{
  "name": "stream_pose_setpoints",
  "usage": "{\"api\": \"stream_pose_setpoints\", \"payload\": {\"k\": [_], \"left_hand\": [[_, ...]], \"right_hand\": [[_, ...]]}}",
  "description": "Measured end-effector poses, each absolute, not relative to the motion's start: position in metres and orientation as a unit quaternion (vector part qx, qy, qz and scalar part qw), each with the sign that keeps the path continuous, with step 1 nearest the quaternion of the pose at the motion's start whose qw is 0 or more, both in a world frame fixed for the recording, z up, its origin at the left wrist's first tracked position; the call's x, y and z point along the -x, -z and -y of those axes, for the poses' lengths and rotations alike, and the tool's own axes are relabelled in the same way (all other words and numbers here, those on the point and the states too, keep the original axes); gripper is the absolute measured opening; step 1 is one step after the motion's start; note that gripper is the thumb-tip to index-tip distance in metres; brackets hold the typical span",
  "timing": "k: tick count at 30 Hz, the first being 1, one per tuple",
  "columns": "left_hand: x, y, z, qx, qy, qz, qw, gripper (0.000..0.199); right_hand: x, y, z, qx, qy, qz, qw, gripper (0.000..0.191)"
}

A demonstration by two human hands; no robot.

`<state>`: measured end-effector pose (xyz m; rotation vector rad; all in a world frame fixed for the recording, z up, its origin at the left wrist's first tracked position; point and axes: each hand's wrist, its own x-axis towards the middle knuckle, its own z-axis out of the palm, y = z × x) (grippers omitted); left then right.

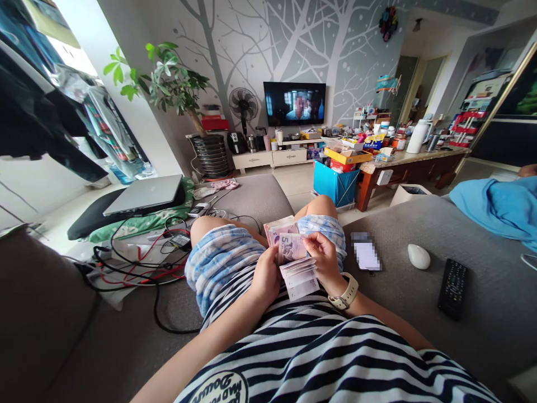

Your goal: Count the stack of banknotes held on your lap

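I sit on a grey sofa (419,235) with a stack of banknotes (293,263) over my lap. My left hand (265,275) grips the stack from the left side. My right hand (325,260), with a pale watch on its wrist, pinches the top pinkish note at its right edge. The notes fan out between the two hands, and the lower ones are partly hidden by my fingers.
On the sofa to my right lie a white mouse (418,256), a black remote (452,286) and a blurred card (366,254). A laptop (145,193) and tangled cables (138,257) lie at left. A cluttered table (411,159), a blue bin (335,184) and a TV (294,103) stand ahead.
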<state>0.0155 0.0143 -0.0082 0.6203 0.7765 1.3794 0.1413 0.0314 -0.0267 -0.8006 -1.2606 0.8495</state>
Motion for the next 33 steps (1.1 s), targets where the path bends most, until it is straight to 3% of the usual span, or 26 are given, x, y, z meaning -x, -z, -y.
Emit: {"api": "stream_pose_setpoints", "payload": {"k": [22,33], "left_hand": [[-0.015,0.007,-0.013,-0.291,-0.605,-0.342,0.658,0.024],[-0.013,0.002,-0.010,-0.288,-0.597,-0.363,0.655,0.023]], "right_hand": [[-0.142,0.017,-0.023,0.336,-0.379,0.580,0.638,0.036],[-0.143,0.028,-0.040,0.393,-0.359,0.556,0.638,0.030]]}}
